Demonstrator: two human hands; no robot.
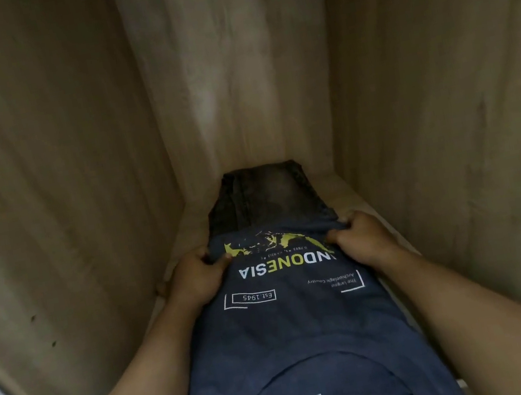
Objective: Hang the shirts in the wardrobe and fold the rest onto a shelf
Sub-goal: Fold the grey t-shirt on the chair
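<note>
Wardrobe: a narrow wooden compartment (38, 167), pale grain on the left wall, back panel and right wall, dimly lit; small dark holes dot both side walls.
Shelf: a light wooden board (354, 193) forming the compartment's floor, bare strips showing along its left and right edges beside the clothes.
Room beyond: pale blue-grey surfaces at the bottom left and right corners of the view, outside the wardrobe's front edges.
Jeans: a folded dark denim piece (265, 193) lies at the back of the shelf, its far end touching or nearly touching the back panel.
T-shirt: a navy shirt (295, 323) printed "INDONESIA" with a yellow map runs from the shelf's front edge inward, neck opening and white label nearest the camera, its far fold overlapping the jeans' near end.
Left hand: (198, 274) fingers curled, pinching the shirt's far left corner.
Right hand: (360, 239) fingers curled, gripping the shirt's far right corner.
</note>
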